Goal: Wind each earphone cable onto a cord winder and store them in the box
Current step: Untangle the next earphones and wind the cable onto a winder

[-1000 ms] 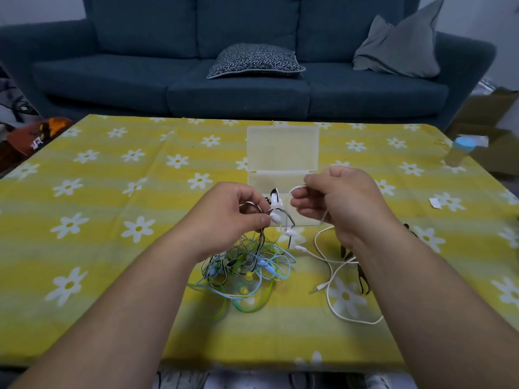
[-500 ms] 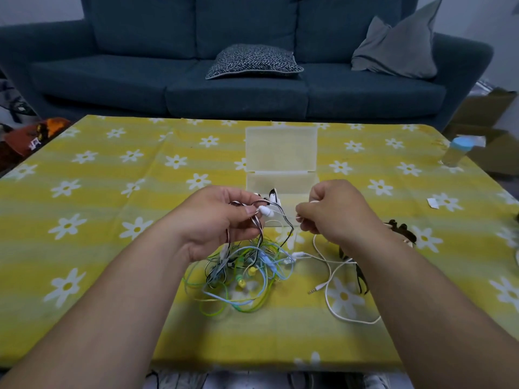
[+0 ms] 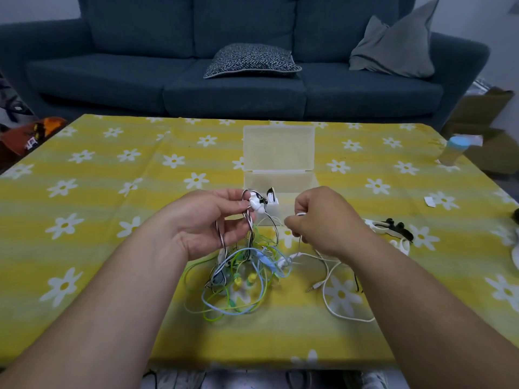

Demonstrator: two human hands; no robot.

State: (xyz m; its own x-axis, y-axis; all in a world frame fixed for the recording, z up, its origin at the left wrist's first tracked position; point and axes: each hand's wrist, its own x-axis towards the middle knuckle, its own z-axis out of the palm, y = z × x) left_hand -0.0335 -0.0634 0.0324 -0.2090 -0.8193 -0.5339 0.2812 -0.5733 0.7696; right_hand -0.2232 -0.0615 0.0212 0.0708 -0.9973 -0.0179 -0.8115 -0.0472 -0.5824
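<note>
Since 1 s ago I see hands moved apart, bit lower. L hand pinches small white earbud + black-white stripy cable. R hand curled round thin white cable, pulling it out of messy pile of green, blue, black cables on yellow flower cloth. I think: untangling, no winding yet. Clear plastic box open behind hands. No words to read.

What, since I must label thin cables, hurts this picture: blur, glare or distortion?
Head view: dim, even light, no glare or hard shadows; wide-angle bends the table edges; the cables are fairly sharp; the clear box has little contrast.
</note>
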